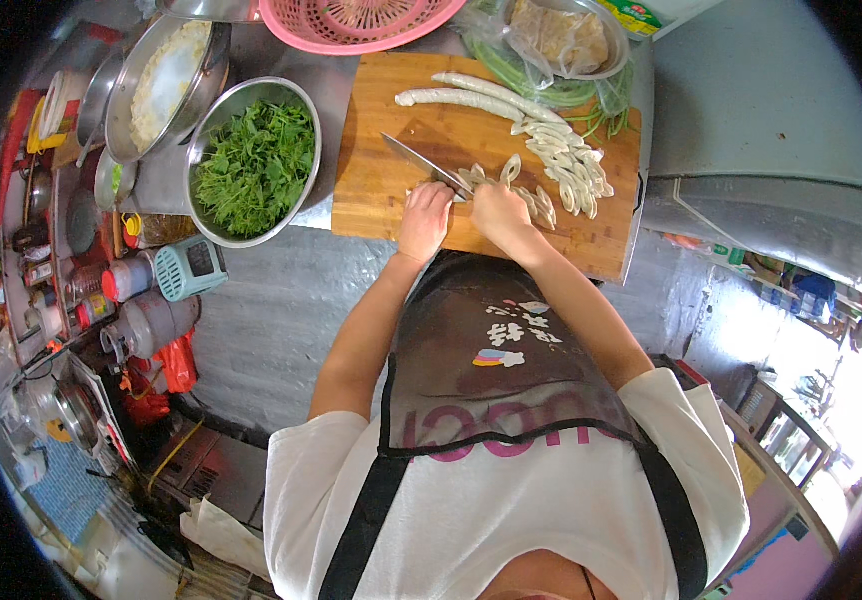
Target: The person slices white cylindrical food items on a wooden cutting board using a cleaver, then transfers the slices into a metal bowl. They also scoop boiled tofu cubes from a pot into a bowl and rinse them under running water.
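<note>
My right hand [501,212] is closed around the handle of a kitchen knife [423,163], whose blade points to the upper left over a wooden cutting board [378,180]. Against the blade, my left hand [426,214] presses with bent fingers on a pale piece of food, mostly hidden beneath them. Slanted slices [543,206] of a pale, hollow, sausage-like food lie around the knife hand. A larger pile of slices [573,169] lies to the right. Two long uncut lengths [461,100] of it rest at the top of the board.
Left of the board stands a steel bowl of leafy greens [255,169]. A pot with pale contents [168,86] is farther left. A pink plastic basket [363,41] sits behind. At the back right are bagged green vegetables [506,67] and a bowl holding a bagged brown block [558,37].
</note>
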Available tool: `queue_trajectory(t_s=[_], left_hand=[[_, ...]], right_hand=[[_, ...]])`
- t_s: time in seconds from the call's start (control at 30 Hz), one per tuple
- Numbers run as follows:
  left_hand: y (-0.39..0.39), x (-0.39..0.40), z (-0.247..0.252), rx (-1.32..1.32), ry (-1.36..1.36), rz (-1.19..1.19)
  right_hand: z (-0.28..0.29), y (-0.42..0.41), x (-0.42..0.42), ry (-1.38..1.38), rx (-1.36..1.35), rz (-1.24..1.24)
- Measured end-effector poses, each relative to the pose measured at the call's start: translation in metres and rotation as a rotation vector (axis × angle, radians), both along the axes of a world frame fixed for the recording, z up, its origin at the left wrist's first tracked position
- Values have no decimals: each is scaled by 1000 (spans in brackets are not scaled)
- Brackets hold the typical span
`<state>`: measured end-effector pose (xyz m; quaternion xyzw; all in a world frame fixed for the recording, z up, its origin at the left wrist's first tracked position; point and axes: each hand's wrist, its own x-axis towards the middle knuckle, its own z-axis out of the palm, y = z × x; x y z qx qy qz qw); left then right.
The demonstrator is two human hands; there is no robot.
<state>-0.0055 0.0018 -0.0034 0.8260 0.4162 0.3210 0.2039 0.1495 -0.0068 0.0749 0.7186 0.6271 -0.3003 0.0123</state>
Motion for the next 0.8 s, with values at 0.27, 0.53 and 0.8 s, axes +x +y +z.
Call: queue_trajectory(t_s=[0.27, 0.53, 0.8], left_hand=[[-5, -5, -4, 1, -70, 87], [1, -2, 5, -19, -82, 46], [1, -13, 0, 8, -11, 132]], right_hand=[[38, -21, 12, 18, -10, -1], [2, 1, 0, 16, -52, 17], [2, 4, 1, 32, -81, -5]])
